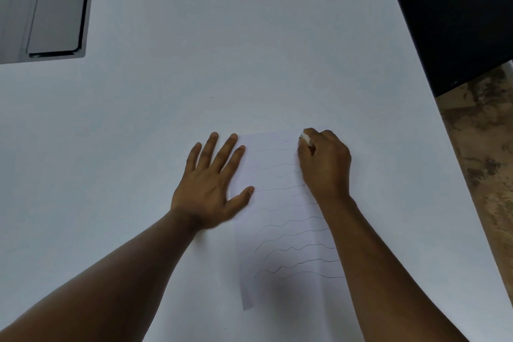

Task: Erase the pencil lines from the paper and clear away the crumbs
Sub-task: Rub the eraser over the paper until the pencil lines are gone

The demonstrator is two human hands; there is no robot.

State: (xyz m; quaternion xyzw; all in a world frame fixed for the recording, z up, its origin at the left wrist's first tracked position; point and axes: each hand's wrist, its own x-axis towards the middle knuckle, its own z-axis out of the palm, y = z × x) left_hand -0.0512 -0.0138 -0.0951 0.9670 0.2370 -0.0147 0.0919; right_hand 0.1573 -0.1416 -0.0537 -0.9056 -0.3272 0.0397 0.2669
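A white sheet of paper (280, 203) with several wavy pencil lines lies on the white table, running from the middle toward me. My left hand (213, 183) lies flat with straight, spread fingers, pressing on the sheet's left edge near its top. My right hand (323, 164) is curled round a small white eraser (305, 138), whose tip touches the paper at its top right corner. My right forearm covers the sheet's right edge. The lines near the top look fainter than the lower ones. I can make out no crumbs.
The white table (138, 133) fills most of the view. A grey laptop-like device (47, 5) sits at the far left corner. A dark panel (458, 8) stands beyond the table's right edge, with mottled brown floor (485, 161) below it.
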